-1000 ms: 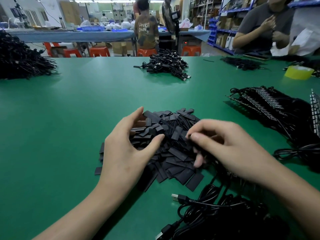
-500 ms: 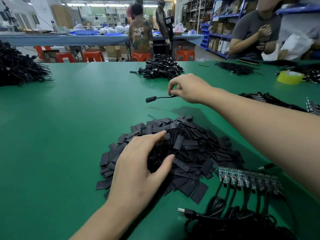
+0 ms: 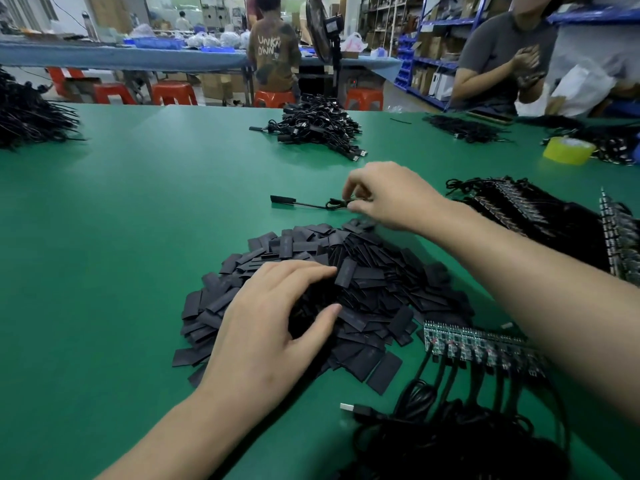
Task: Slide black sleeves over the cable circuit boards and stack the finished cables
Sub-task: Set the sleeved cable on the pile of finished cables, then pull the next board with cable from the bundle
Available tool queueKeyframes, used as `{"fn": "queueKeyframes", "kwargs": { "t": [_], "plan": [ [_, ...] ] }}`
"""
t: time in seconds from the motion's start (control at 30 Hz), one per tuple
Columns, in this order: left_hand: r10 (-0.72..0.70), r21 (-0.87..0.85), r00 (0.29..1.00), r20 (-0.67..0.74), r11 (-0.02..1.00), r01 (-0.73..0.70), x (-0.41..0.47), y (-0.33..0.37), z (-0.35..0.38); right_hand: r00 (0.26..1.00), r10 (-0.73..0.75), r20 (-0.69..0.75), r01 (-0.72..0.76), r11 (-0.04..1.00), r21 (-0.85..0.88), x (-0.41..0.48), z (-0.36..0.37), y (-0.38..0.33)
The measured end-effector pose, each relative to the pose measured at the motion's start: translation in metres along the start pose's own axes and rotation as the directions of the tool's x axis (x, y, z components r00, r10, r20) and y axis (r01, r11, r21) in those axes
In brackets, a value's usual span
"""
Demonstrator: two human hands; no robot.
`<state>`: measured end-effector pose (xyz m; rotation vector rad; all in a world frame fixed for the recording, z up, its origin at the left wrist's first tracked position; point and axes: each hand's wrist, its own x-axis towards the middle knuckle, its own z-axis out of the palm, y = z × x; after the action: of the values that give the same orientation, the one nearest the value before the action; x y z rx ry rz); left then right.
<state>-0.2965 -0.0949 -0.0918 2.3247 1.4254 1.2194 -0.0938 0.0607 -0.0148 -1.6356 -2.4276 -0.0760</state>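
A heap of flat black sleeves (image 3: 374,289) lies mid-table on the green mat. My left hand (image 3: 277,327) rests on its near left side, fingers spread over the sleeves. Beyond the heap, my right hand (image 3: 391,195) pinches the coiled end of a sleeved cable (image 3: 304,203), whose sleeved tip points left just above the mat. A row of bare circuit boards (image 3: 481,348) on black cables (image 3: 450,438) lies at the near right. A stack of finished cables (image 3: 318,124) sits farther back.
More board-ended cables (image 3: 540,209) are piled at the right, under my right forearm's far side. A yellow tape roll (image 3: 568,150) stands at far right. Another black cable heap (image 3: 27,116) fills the far left. A person (image 3: 505,53) works across the table.
My right hand left the sleeve heap, reached forward with a sleeved cable, and now holds it low over the mat beyond the heap. My left hand stayed on the sleeves.
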Motion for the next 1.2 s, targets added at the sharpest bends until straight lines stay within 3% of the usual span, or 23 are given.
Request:
{"fn": "queueKeyframes", "kwargs": {
  "t": [0.07,0.17,0.27,0.43,0.67,0.83,1.03,1.2],
  "plan": [
    [-0.003,0.002,1.0,0.0,1.0,0.003,0.0,0.002,0.0,0.987,0.026,0.156,-0.016,0.998,-0.064,-0.039,-0.021,-0.002],
    [-0.018,0.003,1.0,-0.003,1.0,0.018,0.001,0.005,-0.001,0.899,0.099,0.426,-0.053,0.991,-0.119,-0.099,-0.041,-0.001],
    [-0.014,0.003,1.0,0.002,1.0,0.014,-0.001,0.009,-0.002,0.842,0.149,0.519,-0.084,0.986,-0.147,-0.141,-0.045,-0.003],
    [0.019,-0.012,0.999,0.036,1.0,-0.018,-0.002,0.015,-0.004,0.878,0.178,0.445,-0.111,0.979,-0.173,-0.169,-0.034,-0.001],
    [0.115,-0.121,0.98,0.161,0.988,-0.096,-0.005,0.021,-0.003,0.924,0.132,0.358,-0.149,0.989,0.02,-0.173,-0.035,0.004],
    [0.086,-0.172,0.983,0.16,0.983,-0.058,-0.005,0.021,-0.003,0.974,0.101,0.204,-0.138,0.974,0.177,-0.166,-0.039,0.004],
    [0.022,-0.216,0.991,0.136,0.976,0.008,-0.003,0.022,-0.004,0.999,0.003,0.032,-0.011,0.963,0.268,-0.156,-0.042,-0.011],
    [-0.118,-0.413,0.984,0.134,0.896,0.164,-0.003,0.023,-0.008,0.997,-0.077,-0.014,0.076,0.91,0.407,-0.147,-0.037,-0.034]
  ]
}}
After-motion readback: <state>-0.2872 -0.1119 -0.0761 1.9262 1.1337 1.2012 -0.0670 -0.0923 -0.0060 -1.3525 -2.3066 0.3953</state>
